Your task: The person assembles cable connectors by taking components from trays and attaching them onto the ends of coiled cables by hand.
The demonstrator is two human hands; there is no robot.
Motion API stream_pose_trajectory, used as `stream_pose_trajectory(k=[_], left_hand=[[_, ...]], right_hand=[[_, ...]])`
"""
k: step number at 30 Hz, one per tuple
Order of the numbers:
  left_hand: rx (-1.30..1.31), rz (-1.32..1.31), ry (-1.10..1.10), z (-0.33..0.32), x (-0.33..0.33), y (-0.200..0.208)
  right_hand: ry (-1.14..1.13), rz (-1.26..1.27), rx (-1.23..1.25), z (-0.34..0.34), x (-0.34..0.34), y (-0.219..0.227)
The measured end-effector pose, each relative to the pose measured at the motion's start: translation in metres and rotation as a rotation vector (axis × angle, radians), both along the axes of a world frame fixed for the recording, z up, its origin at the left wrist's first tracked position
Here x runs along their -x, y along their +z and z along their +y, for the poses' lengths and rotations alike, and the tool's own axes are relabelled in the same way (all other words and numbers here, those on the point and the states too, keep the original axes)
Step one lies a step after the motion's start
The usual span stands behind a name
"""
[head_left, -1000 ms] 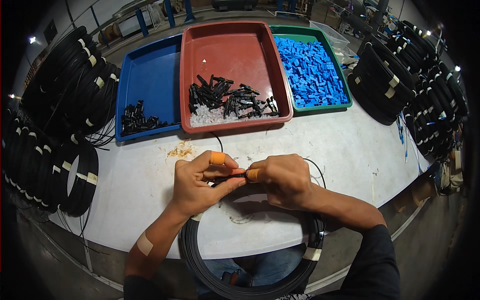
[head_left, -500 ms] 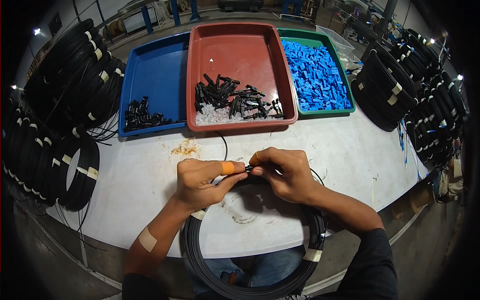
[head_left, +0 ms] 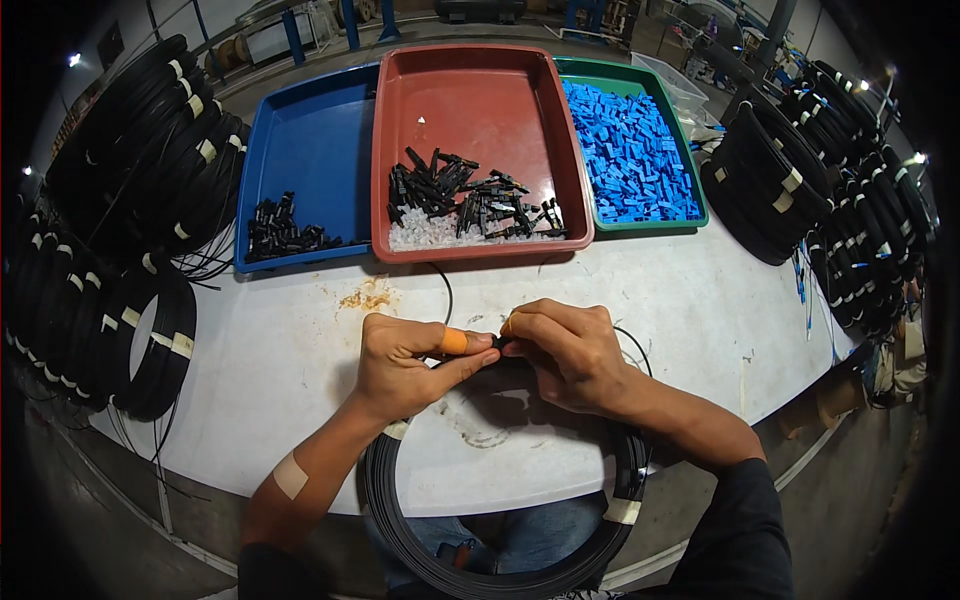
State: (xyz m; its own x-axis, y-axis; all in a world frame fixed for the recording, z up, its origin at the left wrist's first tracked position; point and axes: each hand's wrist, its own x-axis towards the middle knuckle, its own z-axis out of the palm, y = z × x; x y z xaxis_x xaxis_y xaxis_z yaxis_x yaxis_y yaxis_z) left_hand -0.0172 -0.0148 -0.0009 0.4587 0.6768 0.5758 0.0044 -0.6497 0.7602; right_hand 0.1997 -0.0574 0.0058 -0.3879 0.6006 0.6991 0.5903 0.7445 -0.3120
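Note:
Both hands meet above the far side of a coil of black cable [head_left: 628,455], which is bound with pale tape and hangs over the table's near edge toward my lap. My left hand [head_left: 405,365], with orange tape round a finger, pinches a small black connector piece [head_left: 499,342]. From the other side my right hand [head_left: 575,355], also orange-taped at a fingertip, grips the same piece between thumb and fingers. Most of that piece is hidden by the fingertips, so its exact kind cannot be made out. A loose cable end [head_left: 446,285] curves up beyond the hands.
Ahead stand a blue tray [head_left: 310,130] with black parts, a red tray [head_left: 470,100] with black connectors and clear bits, and a green tray [head_left: 706,215] full of blue pieces. Cable coils [head_left: 155,330] crowd the left; more coils [head_left: 765,185] stand right. Brownish crumbs [head_left: 368,295] dot the white table [head_left: 720,330].
My right hand has turned slightly, its fingers curling further over the small black piece. The left hand keeps its pinch almost unmoved.

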Motion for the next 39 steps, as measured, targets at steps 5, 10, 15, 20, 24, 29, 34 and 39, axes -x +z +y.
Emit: stream_pose_trajectory(k=[5, 10, 15, 20, 24, 29, 34, 39], left_hand=[[0.032, 0.009, 0.019, 0.000, 0.001, 0.003], [0.007, -0.011, -0.015, 0.000, 0.001, -0.001], [0.052, -0.031, -0.012, 0.001, 0.002, -0.001], [0.016, 0.014, -0.017, 0.000, 0.003, 0.001], [0.037, 0.012, -0.021, 0.000, 0.002, 0.000], [0.060, 0.011, -0.011, 0.000, 0.003, 0.001], [-0.008, 0.033, -0.026, 0.000, 0.001, 0.002], [0.023, 0.005, -0.016, 0.000, 0.002, 0.001]], right_hand=[[-0.027, 0.062, 0.060, -0.003, 0.003, 0.005], [0.052, 0.009, 0.054, 0.000, -0.005, -0.002], [0.051, 0.065, 0.111, -0.002, 0.000, 0.004], [0.035, 0.039, 0.039, -0.001, -0.002, 0.002], [0.070, 0.076, 0.097, 0.001, -0.001, 0.003], [0.032, 0.087, 0.121, -0.003, -0.002, 0.008], [0.077, 0.085, 0.096, 0.003, -0.003, -0.001], [0.042, 0.105, 0.160, -0.001, 0.002, 0.005]])
